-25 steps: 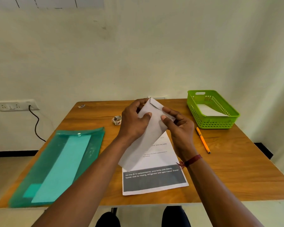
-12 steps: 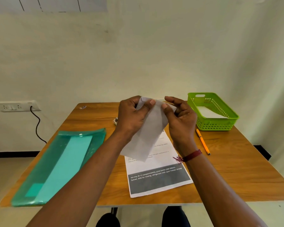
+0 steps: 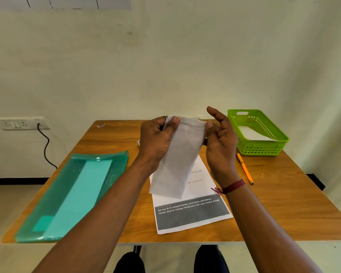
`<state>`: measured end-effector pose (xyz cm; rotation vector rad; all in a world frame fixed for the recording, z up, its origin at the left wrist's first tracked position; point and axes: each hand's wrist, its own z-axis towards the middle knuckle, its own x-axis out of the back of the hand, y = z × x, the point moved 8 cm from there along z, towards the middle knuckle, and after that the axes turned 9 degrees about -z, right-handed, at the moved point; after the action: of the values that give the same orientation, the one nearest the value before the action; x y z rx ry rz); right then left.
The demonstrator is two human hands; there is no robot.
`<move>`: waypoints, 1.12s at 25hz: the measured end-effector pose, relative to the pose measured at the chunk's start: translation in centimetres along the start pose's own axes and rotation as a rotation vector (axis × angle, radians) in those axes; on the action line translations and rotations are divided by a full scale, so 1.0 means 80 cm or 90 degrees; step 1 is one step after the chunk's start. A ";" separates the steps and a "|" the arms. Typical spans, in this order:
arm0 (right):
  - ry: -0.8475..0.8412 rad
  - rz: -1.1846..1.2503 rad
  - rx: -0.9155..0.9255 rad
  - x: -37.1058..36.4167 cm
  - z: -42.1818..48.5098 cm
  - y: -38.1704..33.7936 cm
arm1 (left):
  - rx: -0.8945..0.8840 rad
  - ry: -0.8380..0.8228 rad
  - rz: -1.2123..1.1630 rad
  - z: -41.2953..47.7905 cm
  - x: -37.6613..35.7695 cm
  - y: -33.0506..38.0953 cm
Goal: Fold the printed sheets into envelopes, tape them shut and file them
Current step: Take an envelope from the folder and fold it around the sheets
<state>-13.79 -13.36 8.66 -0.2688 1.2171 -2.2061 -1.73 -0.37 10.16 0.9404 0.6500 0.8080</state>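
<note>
Currently 2 hands hold a white envelope up off the table, its top edge folded over and its lower end hanging above a printed sheet that lies flat near the front edge. The left hand grips the envelope's top left corner, thumb across the front and fingers curled behind. The right hand sits at the top right corner with 1 fingertip on the fold, the thumb lifted clear and the other fingers curled beside the right edge; whether they clamp the paper I cannot tell. A red thread circles the right wrist. On the left of the table lies a green folder with a lighter strip inside. At the far right stands a green basket holding a white paper, and an orange pen lies just in front of it.
</note>
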 end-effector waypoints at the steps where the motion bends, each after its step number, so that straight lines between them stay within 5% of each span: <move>1: -0.006 0.000 -0.009 -0.001 0.000 0.002 | 0.007 0.006 -0.008 0.000 0.002 -0.001; 8: -0.081 0.052 -0.080 -0.004 -0.013 0.025 | 0.054 0.068 -0.080 0.001 0.015 -0.007; 16: -0.186 -0.065 -0.132 -0.001 -0.058 0.079 | 0.135 0.189 -0.271 0.006 0.045 -0.028; 21: -0.203 -0.164 -0.161 0.006 -0.074 0.098 | 0.182 0.140 -0.418 0.005 0.054 -0.049; 24: -0.166 -0.298 -0.065 0.021 -0.061 0.086 | 0.222 0.125 -0.352 -0.001 0.072 -0.070; 28: -0.110 -0.491 0.138 0.032 -0.054 0.062 | 0.301 0.255 -0.215 -0.017 0.122 -0.109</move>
<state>-15.75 -13.82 1.88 -0.9441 0.8400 -2.8499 5.23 5.28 0.53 1.0591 1.3527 0.5467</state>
